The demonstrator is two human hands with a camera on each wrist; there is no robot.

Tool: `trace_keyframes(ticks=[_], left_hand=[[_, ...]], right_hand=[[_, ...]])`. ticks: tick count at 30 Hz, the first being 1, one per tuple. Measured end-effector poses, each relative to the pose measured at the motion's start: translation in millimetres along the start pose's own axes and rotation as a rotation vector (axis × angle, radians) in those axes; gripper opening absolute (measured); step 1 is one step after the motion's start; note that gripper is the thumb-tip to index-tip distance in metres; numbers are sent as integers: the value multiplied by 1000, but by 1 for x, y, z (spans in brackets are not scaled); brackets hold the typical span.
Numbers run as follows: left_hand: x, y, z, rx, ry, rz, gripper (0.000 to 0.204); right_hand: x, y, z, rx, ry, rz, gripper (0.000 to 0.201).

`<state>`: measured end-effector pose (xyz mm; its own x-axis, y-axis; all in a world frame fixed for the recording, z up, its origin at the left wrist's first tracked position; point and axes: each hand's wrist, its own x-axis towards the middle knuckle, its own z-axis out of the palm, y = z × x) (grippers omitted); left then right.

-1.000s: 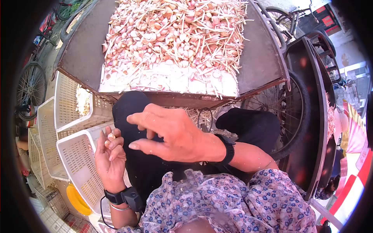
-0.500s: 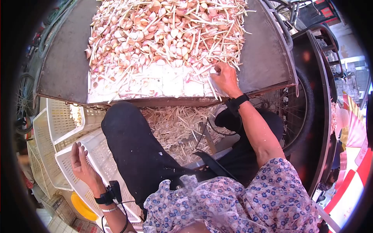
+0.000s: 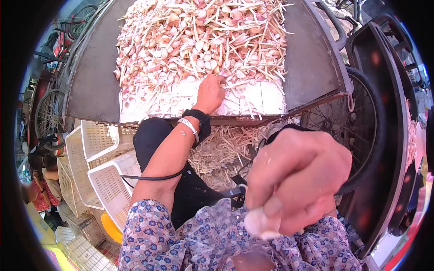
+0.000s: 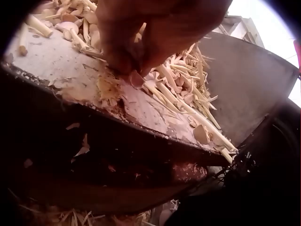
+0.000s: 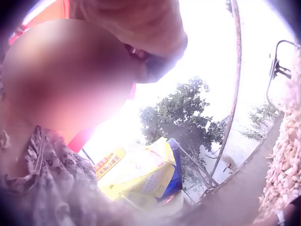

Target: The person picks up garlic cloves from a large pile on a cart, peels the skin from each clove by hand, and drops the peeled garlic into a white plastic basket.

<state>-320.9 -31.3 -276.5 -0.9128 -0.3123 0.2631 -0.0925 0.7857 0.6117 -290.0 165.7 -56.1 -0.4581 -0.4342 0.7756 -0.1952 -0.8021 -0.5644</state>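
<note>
My left hand (image 3: 211, 93) reaches to the near edge of a heap of garlic cloves (image 3: 181, 49) on a white board (image 3: 181, 92). In the left wrist view its curled fingers (image 4: 127, 59) pinch down at a pinkish garlic clove (image 4: 136, 79) among cut stalks (image 4: 164, 96). Raised close to the head camera, my right hand (image 3: 298, 174) pinches a pale garlic clove (image 3: 262, 223) between thumb and fingers. The right wrist view shows that hand (image 5: 136, 26) blurred beside a person's head, its fingertips mostly hidden.
Dark metal panels (image 3: 312, 58) flank the board. White plastic crates (image 3: 110, 180) and a yellow basin (image 3: 110, 228) stand at the left. Dry stalks (image 3: 221, 153) litter the ground between the knees. A large wheel (image 3: 361, 126) and a dark cart side (image 3: 384, 90) are at the right.
My right hand reached to the board's right part, then rose toward the head camera with a clove. My left hand moved from beside the crates to the heap.
</note>
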Motion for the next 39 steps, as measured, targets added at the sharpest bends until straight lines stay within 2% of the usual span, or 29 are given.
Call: trace_keyframes(ticks=[1,2,3,5,7,12,15,17,19,21,23,24,25,26,28,29,30,31,32,33,34,36,37,38,39], left_hand=[[-1,-4,1,-73,30,8,26],[-2,5,-8,-113,34,-101,25],[-4,-1,-6,-262,27,-279,23],[-12,25,-29,-677,10,-542,26],[-23,41,-43,-846,48,-605,34],[-56,69,-69,-1074,37,-739,23],[-80,78,-76,-1261,61,-692,29],[-100,85,-75,-1250,19,-704,22],[-125,86,-62,-1150,-100,-702,19],[-153,85,-38,-1076,-155,-700,19],[-174,83,-23,-1069,-286,-701,21],[-180,77,-8,-916,-321,-632,22],[-178,76,-7,-765,-286,-549,25],[-172,71,53,-684,274,-451,24],[-171,62,57,-623,306,-424,21],[-176,59,-4,-660,-223,-482,18],[-177,55,-13,-716,-224,-551,19],[-174,56,-13,-773,-238,-617,19],[-172,59,-16,-700,-261,-548,21],[-174,54,-22,-617,-253,-494,22],[-193,16,21,-910,-148,-314,23],[-193,22,21,-775,-271,-130,24],[-177,60,-31,-336,-477,-108,24],[-179,66,-26,-321,-523,-140,29],[-177,71,-23,-301,-513,-124,30]], right_hand=[[-1,-20,12,75,-18,-92,9],[-1,-40,23,151,-43,-183,7],[-2,-51,26,186,-36,-175,3],[-1,-66,29,257,-60,-192,4],[-3,-74,32,293,-41,-241,8],[-18,-83,69,317,161,-336,11],[-23,-86,89,335,198,-339,12],[-26,-86,102,310,217,-331,10],[-20,-84,105,246,109,-206,6],[-5,-83,84,207,-133,56,3],[-4,-43,102,165,170,8,11],[1,-25,87,-19,44,137,17],[3,-6,97,-86,-64,227,24],[5,14,107,-161,-181,308,30],[-17,53,205,-78,-310,407,42],[-29,70,217,-98,-506,315,44],[-42,75,221,-193,-512,317,53],[-47,79,217,-255,-491,333,52],[-46,84,202,-326,-449,312,46],[-43,86,179,-363,-388,422,42],[-39,88,150,-384,-320,530,38],[-48,102,77,-659,-40,669,30],[-59,115,31,-822,95,698,28],[-64,121,-10,-1037,154,720,28],[-74,129,-51,-1191,129,674,27]])
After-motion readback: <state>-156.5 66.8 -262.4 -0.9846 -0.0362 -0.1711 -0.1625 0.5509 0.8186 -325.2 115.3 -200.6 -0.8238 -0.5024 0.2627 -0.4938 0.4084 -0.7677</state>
